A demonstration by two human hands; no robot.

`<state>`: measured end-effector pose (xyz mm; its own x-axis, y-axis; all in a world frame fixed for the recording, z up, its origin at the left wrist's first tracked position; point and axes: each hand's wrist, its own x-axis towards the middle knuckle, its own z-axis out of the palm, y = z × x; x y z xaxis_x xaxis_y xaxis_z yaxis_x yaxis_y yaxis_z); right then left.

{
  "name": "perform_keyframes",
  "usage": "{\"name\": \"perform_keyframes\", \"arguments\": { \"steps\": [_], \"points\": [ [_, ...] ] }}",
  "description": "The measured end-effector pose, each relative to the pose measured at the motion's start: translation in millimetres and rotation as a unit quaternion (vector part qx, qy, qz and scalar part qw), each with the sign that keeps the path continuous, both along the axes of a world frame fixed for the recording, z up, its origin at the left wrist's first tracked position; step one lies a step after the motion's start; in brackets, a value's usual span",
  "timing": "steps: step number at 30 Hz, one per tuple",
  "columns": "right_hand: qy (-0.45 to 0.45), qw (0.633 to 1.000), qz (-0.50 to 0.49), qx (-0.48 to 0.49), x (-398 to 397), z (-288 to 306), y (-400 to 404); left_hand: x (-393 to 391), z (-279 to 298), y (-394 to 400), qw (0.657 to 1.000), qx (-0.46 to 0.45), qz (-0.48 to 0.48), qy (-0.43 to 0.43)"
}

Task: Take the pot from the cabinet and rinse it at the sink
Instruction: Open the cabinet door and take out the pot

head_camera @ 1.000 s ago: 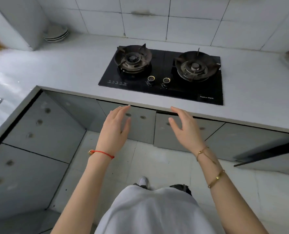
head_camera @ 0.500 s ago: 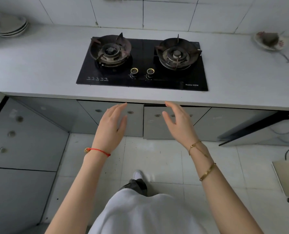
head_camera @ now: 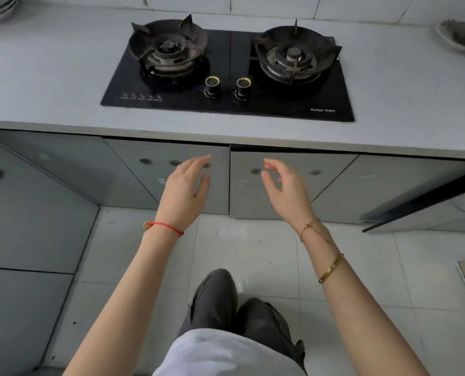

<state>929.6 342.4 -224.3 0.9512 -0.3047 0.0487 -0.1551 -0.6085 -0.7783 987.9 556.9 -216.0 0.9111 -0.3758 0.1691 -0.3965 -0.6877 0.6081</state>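
Reaching toward the cabinet doors below the hob (head_camera: 227, 74), both hands empty; left hand (head_camera: 183, 194) with fingers apart and loosely extended, held in front of the left door (head_camera: 171, 175); right hand (head_camera: 285, 191) with fingers apart and slightly curled, held in front of the right door (head_camera: 288, 183); whether either fingertip touches a door cannot be told. Both doors are closed and meet at a narrow seam between the hands; a further door (head_camera: 421, 199) at far right stands ajar. The pot is not in view; by judgement it sits behind one of the closed doors, which one cannot be told. The sink is not in view either.

Risks, as judged from this position: the doors show only small round marks and no projecting handles, so fingers may slip off the flat faces, or must hook the top edge under the counter (head_camera: 63, 77), where they could be pinched; opening the wrong door would cost a second try; both doors swung together would open toward the knees (head_camera: 234, 302), which stand near, and could strike them; the door ajar at right juts into the walking space and could catch a leg or the pot on the way to the sink; the floor (head_camera: 253, 253) is smooth tile, so a wet pot carried later could drip and make footing slippery.
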Motion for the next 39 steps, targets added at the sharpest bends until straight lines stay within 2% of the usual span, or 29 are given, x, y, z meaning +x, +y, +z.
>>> {"name": "perform_keyframes", "arguments": {
  "steps": [7, 12, 16, 23, 28, 34, 39],
  "points": [
    [-0.060, 0.997, -0.026, 0.036, 37, -120, -8, 31, -136, -25, 0.998, -0.040, -0.012, -0.047],
    [-0.102, 0.991, -0.044, 0.081, 63, -183, -14, 60, -221, -41, 0.993, -0.080, -0.004, -0.090],
    [-0.146, 0.984, -0.038, 0.095, 85, -216, -16, 82, -267, -56, 0.986, -0.106, -0.005, -0.129],
    [-0.215, 0.959, -0.006, 0.186, 108, -213, -15, 99, -298, -69, 0.974, -0.149, -0.008, -0.168],
    [-0.202, 0.939, 0.009, 0.277, 122, -195, -17, 103, -301, -78, 0.976, -0.175, -0.011, -0.125],
    [-0.178, 0.892, 0.025, 0.414, 132, -186, -18, 107, -304, -94, 0.976, -0.208, -0.005, -0.070],
    [-0.182, 0.866, 0.044, 0.464, 136, -183, -20, 110, -304, -98, 0.972, -0.230, -0.001, -0.049]
  ]
}}
